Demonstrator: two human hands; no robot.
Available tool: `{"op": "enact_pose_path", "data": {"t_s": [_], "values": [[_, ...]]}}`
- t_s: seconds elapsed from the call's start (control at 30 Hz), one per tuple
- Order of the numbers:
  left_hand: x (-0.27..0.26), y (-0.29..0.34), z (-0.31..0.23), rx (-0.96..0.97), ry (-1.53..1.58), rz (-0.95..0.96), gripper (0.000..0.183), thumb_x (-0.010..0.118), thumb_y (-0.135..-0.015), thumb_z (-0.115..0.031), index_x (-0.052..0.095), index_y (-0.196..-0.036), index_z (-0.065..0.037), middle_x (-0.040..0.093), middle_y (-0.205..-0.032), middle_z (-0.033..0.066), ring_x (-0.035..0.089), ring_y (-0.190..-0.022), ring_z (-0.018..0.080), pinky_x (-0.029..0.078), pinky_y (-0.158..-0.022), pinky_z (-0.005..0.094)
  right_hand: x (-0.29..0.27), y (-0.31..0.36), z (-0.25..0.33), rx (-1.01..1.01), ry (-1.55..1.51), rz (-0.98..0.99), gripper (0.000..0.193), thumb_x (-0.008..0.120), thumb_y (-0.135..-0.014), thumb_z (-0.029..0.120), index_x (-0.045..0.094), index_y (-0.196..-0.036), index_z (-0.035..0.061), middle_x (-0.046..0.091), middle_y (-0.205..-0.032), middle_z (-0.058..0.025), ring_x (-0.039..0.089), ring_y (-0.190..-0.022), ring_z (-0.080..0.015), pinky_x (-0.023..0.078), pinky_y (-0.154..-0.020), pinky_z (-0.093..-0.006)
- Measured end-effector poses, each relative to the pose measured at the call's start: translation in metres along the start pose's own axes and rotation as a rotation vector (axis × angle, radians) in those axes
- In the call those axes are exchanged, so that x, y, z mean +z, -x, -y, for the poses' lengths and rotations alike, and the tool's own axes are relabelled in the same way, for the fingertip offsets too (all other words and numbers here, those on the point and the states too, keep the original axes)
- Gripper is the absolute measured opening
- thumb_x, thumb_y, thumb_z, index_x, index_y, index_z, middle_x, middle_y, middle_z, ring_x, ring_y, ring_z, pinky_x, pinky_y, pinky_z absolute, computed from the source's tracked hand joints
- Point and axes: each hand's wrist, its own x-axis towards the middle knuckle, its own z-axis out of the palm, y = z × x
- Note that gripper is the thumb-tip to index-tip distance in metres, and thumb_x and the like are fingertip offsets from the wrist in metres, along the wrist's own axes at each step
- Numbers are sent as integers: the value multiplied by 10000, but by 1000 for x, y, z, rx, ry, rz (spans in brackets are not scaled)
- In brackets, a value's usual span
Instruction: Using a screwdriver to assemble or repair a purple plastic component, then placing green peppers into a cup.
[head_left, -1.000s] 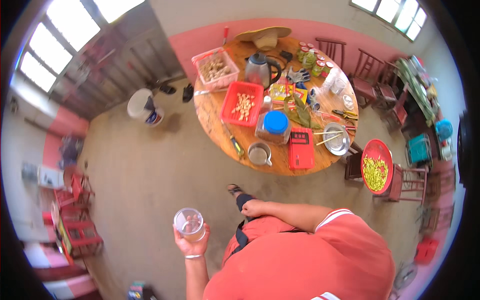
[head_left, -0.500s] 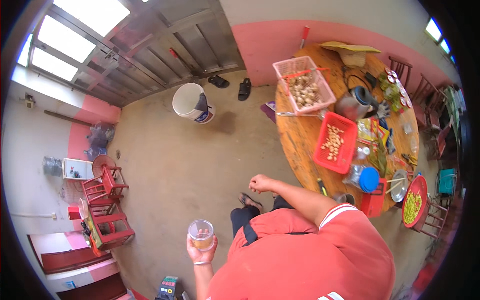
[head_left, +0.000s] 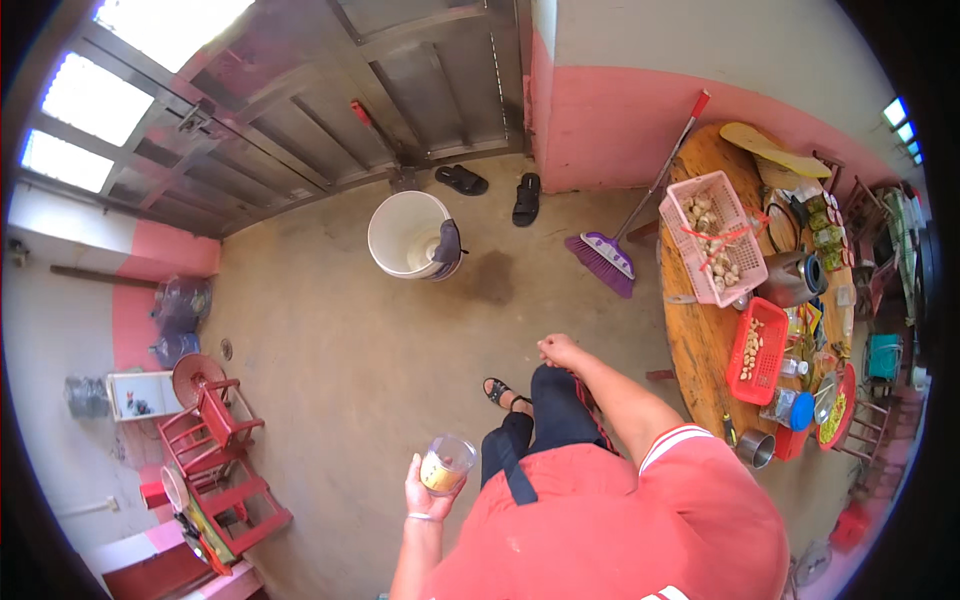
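Observation:
My left hand (head_left: pixel 420 490) is wrapped round a clear plastic jar (head_left: pixel 455 455) with a yellowish label, held out low at the left of my body. The jar is tilted and its mouth has no lid. In front of me my right hand (head_left: pixel 558 350) is closed in a loose fist, above my dark trouser leg and away from the table. Whatever its fingers hold, if anything, is hidden. A white bucket (head_left: pixel 392 235) with a dark cloth over its rim stands ahead on the floor.
At right, a round wooden table (head_left: pixel 690 345) bears a pink basket (head_left: pixel 700 230) of garlic, a red basket (head_left: pixel 741 385) of peeled cloves, a kettle (head_left: pixel 790 280) and a blue-lidded jar (head_left: pixel 800 410). A purple broom (head_left: pixel 605 262) leans nearby. Slippers (head_left: pixel 526 200) lie before the metal door; red chairs (head_left: pixel 225 420) stand left.
My view has turned left, so the table sits further right and the whole broom shows. The jar has tilted in my left hand, showing its label. My right hand stays closed.

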Motion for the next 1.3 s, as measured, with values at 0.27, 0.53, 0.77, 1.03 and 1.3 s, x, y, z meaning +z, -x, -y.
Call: {"op": "enact_pose_path", "data": {"t_s": [0.27, 0.53, 0.77, 1.03, 1.3], "values": [[1, -48, -78, -27, 89, -216, 494, 389, -929, -502, 540, -1191, -111, 570, -1142, 109, 533, -1052, 326, 439, -906, 520, 35, -152, 129, -80, 38, -105, 294, 575, -824, 330, 670, -895, 61, 679, -890, -169, 650, -876, -294, 501, -793, -394], [-28, -87, -59, -149, 459, -377, 569, 350, -926, -510, 529, -1206, -48, 542, -1198, 147, 511, -1096, 366, 405, -924, 550, 62, -344, 165, -217, 192, -385, 379, 579, -839, 167, 544, -1185, 17, 644, -1052, -173, 614, -999, -319, 469, -896, -376], [88, -141, -114, -222, 400, -451, 566, 307, -964, -459, 475, -1287, -26, 572, -1164, 174, 523, -1104, 376, 402, -942, 538, 32, -384, 229, 35, 546, -66, 363, 536, -858, 242, 568, -1134, 8, 606, -1127, -225, 578, -1057, -369, 455, -916, -434], [117, -161, -157, -131, 257, -321, 513, 413, -918, -497, 513, -1235, -106, 547, -1219, 159, 546, -1088, 319, 481, -857, 506, 29, -317, 268, -486, 757, 85, 310, 512, -828, 286, 634, -879, 6, 647, -927, -205, 605, -882, -388, 482, -809, -448], [119, -143, -256, 199, 604, 35, 473, 500, -865, -422, 536, -1214, -103, 558, -1221, 103, 527, -1123, 295, 438, -937, 482, -11, -181, 387, -163, -647, 255, 184, 517, -801, 211, 600, -792, 47, 575, -751, 9, 499, -647, -106, 403, -577, -262]]}}
